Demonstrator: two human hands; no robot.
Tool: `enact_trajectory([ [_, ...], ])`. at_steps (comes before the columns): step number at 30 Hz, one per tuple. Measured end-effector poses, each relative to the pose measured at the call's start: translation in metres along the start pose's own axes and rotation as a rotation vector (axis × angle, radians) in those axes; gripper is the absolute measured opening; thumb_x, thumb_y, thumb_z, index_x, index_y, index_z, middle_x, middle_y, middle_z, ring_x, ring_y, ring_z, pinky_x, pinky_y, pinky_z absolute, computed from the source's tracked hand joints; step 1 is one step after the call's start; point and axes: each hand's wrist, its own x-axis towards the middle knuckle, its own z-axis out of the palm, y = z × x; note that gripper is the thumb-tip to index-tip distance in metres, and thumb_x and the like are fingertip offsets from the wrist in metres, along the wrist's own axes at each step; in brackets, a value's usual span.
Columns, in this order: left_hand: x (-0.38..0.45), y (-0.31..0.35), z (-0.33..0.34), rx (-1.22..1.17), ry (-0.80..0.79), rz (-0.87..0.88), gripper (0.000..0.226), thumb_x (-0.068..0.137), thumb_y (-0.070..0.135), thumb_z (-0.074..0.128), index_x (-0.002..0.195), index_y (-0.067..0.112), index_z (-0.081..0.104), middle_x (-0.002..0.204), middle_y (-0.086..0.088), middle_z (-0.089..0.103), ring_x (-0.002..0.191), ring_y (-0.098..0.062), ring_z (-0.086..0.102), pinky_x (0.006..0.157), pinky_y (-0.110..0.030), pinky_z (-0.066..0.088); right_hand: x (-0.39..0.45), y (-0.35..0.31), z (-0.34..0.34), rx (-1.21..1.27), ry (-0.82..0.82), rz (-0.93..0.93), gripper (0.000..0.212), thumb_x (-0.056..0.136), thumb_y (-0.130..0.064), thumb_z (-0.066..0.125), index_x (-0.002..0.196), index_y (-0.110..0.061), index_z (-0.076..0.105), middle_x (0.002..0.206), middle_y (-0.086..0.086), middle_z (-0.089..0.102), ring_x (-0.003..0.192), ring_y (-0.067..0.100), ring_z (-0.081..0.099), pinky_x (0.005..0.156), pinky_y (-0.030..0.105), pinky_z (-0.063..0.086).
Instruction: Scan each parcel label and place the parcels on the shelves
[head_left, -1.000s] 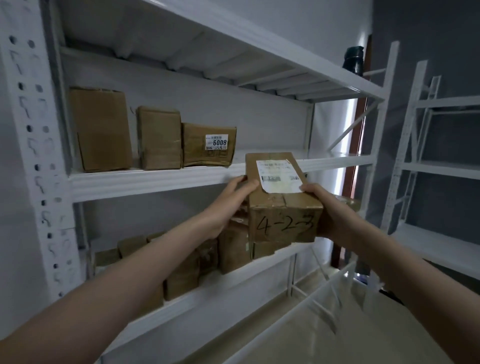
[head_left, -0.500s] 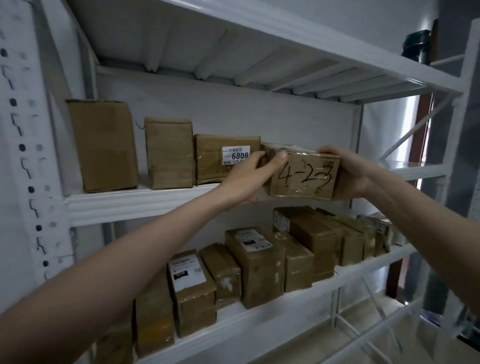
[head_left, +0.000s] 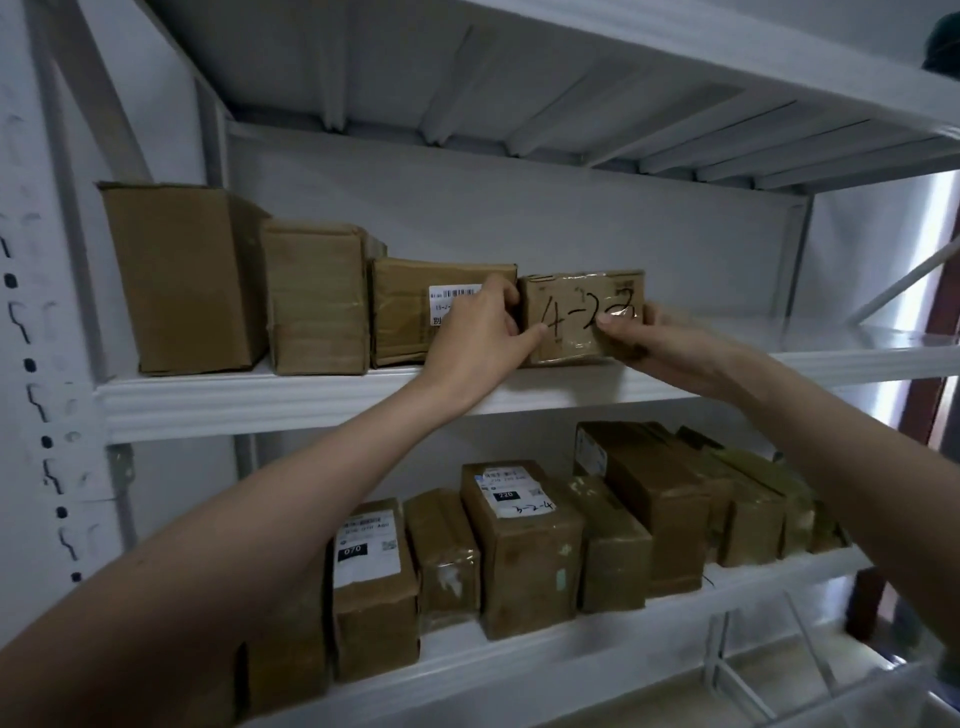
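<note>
We face the white shelving (head_left: 322, 400), whose lower shelf carries a row of taped parcels (head_left: 524, 551). On the upper shelf, three cartons (head_left: 311, 296) stand left of the parcel marked 4-23 (head_left: 582, 317), which sits on the boards. Our left hand (head_left: 483, 332) and right hand (head_left: 649, 338) grip its two ends, fingers curled around it.

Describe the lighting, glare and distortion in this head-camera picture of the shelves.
Head view: dim overall, with bright light blowing out the right edge by the upright; tape on the held parcel shows glare over its handwriting; the wide lens bends the shelf edges; the forearms near the camera look oversized.
</note>
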Motion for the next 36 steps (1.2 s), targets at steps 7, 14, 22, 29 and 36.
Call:
enact_trajectory([
  [7,0.003,-0.017,0.013,0.100,0.020,0.004,0.024,0.089,0.021,0.069,0.107,0.011,0.057,0.079,0.000,0.067,0.076,-0.012,0.063,0.075,-0.039,0.055,0.030,0.032,0.004,-0.329,0.062,-0.132,0.021,0.093,-0.028,0.058,0.112,-0.021,0.053,0.103,-0.011,0.060,0.096,0.004,0.057,0.081,0.018,0.044],
  [14,-0.018,-0.029,0.018,0.085,0.055,0.012,0.026,0.091,0.026,0.066,0.113,0.015,0.058,0.102,0.003,0.064,0.083,-0.007,0.064,0.076,-0.038,0.058,0.043,0.060,0.010,-0.395,0.280,-0.238,0.048,0.090,-0.038,0.060,0.130,-0.015,0.048,0.125,-0.002,0.056,0.115,0.018,0.054,0.095,0.033,0.045],
  [22,-0.188,-0.085,0.000,0.213,0.022,-0.149,0.033,0.095,0.036,0.052,0.121,0.016,0.056,0.113,0.003,0.061,0.096,-0.004,0.060,0.075,-0.020,0.053,-0.031,0.156,0.127,-0.466,0.395,-0.757,0.042,0.088,-0.020,0.053,0.124,0.002,0.047,0.131,0.025,0.041,0.125,0.034,0.039,0.109,0.030,0.028],
  [29,-0.350,-0.147,-0.098,0.448,-0.025,-0.595,0.032,0.096,0.031,0.054,0.126,0.021,0.050,0.120,0.004,0.056,0.101,-0.009,0.058,0.077,-0.035,0.055,-0.083,0.190,0.283,-0.292,-0.243,-0.639,0.048,0.089,-0.031,0.052,0.131,-0.008,0.045,0.133,0.013,0.051,0.125,0.016,0.042,0.107,0.032,0.036],
  [36,-0.489,-0.167,-0.229,0.626,-0.075,-0.985,0.044,0.098,0.042,0.049,0.137,0.026,0.038,0.136,0.005,0.048,0.115,-0.011,0.054,0.087,-0.032,0.051,-0.143,0.194,0.436,-0.330,-0.641,-0.271,0.062,0.090,-0.030,0.063,0.144,-0.022,0.034,0.147,-0.001,0.036,0.134,0.013,0.034,0.111,0.037,0.035],
])
